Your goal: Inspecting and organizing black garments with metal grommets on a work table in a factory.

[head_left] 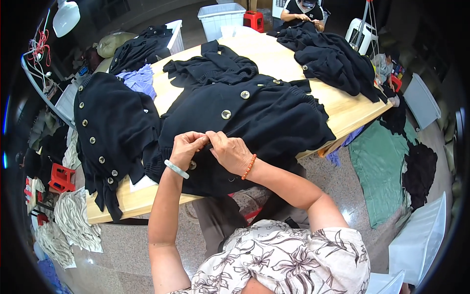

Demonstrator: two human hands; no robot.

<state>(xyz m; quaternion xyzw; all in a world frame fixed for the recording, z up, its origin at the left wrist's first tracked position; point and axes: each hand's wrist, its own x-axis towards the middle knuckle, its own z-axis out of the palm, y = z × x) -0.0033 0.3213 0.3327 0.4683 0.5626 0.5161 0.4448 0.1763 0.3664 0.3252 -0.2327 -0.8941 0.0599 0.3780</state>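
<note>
Head view: the black buttoned garment (274,117) lies on the wooden table's (274,53) near side, overhanging its edge. Above that side, left hand (186,150) and right hand (230,153) meet, fingertips pinched closed; any gripped material cannot be identified.

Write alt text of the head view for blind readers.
A person's left hand and right hand meet, fingers pinched, over a black knitted garment with round, shiny buttons on a pale wooden table. More black garments lie around it; a co-worker in a black-and-white top is beyond.
</note>
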